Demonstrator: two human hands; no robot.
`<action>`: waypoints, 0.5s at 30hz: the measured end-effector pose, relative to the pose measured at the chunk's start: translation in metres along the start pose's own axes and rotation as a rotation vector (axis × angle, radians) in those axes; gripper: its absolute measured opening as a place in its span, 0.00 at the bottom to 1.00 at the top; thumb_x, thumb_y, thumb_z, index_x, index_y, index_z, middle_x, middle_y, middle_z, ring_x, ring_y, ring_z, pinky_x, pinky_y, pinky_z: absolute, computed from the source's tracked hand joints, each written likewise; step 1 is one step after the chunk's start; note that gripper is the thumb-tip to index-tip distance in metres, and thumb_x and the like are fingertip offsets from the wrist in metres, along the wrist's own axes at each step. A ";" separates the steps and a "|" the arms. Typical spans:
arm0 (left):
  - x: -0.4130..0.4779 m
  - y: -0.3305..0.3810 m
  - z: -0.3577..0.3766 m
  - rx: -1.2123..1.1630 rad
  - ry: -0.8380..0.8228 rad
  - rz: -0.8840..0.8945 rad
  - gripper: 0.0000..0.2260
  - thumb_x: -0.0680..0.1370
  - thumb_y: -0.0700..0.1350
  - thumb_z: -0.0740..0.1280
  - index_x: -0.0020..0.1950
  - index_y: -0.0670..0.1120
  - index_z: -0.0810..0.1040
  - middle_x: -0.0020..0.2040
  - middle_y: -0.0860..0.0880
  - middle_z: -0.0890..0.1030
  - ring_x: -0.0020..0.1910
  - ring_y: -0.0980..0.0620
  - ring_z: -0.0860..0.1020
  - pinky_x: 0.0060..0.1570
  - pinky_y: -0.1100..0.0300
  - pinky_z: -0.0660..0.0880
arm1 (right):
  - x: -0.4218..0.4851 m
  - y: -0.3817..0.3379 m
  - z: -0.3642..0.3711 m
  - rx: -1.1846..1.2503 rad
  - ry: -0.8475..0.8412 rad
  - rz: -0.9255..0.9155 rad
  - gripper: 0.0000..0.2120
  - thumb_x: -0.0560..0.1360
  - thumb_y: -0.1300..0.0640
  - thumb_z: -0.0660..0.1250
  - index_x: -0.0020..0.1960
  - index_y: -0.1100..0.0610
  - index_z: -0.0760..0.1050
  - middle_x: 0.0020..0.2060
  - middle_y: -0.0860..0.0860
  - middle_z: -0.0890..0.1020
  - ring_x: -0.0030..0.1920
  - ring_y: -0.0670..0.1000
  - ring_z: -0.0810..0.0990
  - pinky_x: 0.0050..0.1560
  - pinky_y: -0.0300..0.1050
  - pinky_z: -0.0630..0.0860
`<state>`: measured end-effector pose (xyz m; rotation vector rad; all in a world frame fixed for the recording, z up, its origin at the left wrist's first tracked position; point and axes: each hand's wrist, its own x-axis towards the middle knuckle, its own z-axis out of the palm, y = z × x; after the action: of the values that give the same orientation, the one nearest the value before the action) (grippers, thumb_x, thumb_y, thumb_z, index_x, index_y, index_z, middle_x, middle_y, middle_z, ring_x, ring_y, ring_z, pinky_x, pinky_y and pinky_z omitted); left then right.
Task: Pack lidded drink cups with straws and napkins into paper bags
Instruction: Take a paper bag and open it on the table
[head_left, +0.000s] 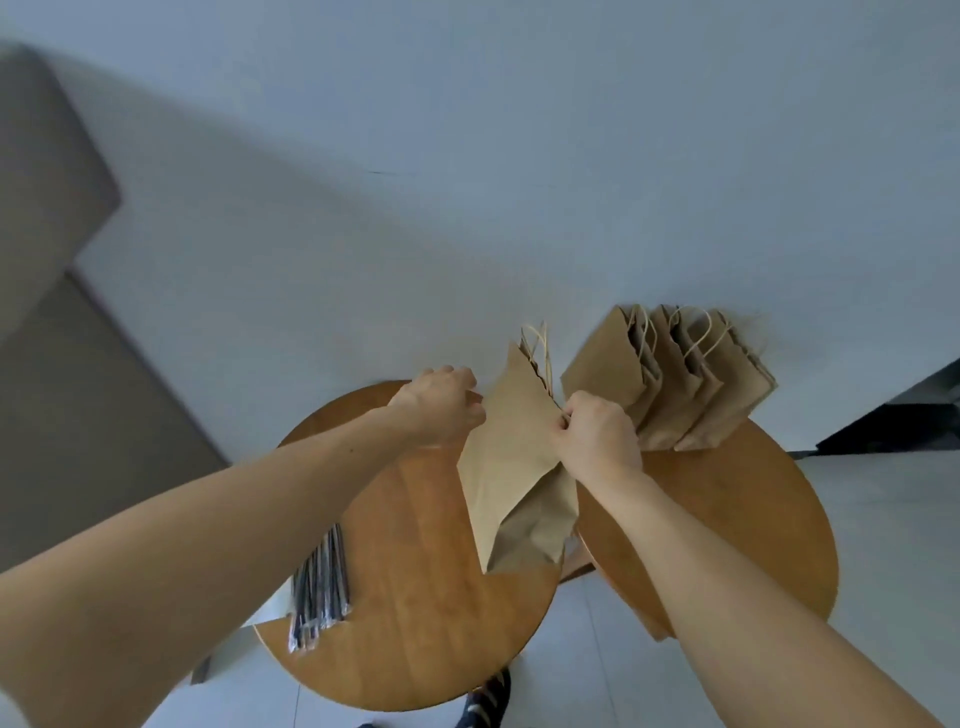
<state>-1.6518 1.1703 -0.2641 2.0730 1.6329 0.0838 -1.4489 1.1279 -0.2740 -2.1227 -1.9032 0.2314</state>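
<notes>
In the head view, a folded paper bag (511, 441) at frame centre is pinched by curled fingers of left hand (441, 405) and right hand (597, 436); pulling its sides apart is called for next.

Below-left of the grip, wrapped dark straws (319, 592) lie on one round brown wooden table (415, 613); just right, brown paper bags (670, 384) stand on a second table (737, 519).
</notes>
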 end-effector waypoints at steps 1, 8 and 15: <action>-0.002 -0.009 -0.001 -0.007 0.000 -0.027 0.21 0.80 0.51 0.60 0.72 0.47 0.68 0.68 0.45 0.72 0.67 0.45 0.70 0.62 0.50 0.69 | 0.003 -0.010 0.009 0.005 -0.024 -0.022 0.06 0.75 0.60 0.63 0.38 0.58 0.71 0.35 0.53 0.76 0.39 0.57 0.76 0.36 0.47 0.70; -0.008 -0.060 0.005 -0.040 0.014 -0.206 0.24 0.78 0.53 0.61 0.72 0.46 0.68 0.69 0.45 0.72 0.67 0.44 0.70 0.63 0.49 0.71 | 0.011 -0.048 0.073 0.133 -0.155 -0.169 0.07 0.74 0.60 0.63 0.38 0.60 0.69 0.33 0.52 0.73 0.35 0.53 0.71 0.32 0.43 0.62; -0.007 -0.081 0.042 -0.062 -0.111 -0.355 0.18 0.78 0.51 0.60 0.65 0.45 0.71 0.61 0.44 0.76 0.55 0.45 0.74 0.48 0.53 0.70 | -0.006 -0.047 0.130 0.148 -0.513 -0.169 0.11 0.77 0.48 0.62 0.49 0.56 0.71 0.42 0.51 0.79 0.44 0.53 0.79 0.41 0.47 0.75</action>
<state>-1.7123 1.1624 -0.3323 1.6818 1.8747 -0.0987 -1.5333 1.1398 -0.3828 -1.9166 -2.2344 0.9235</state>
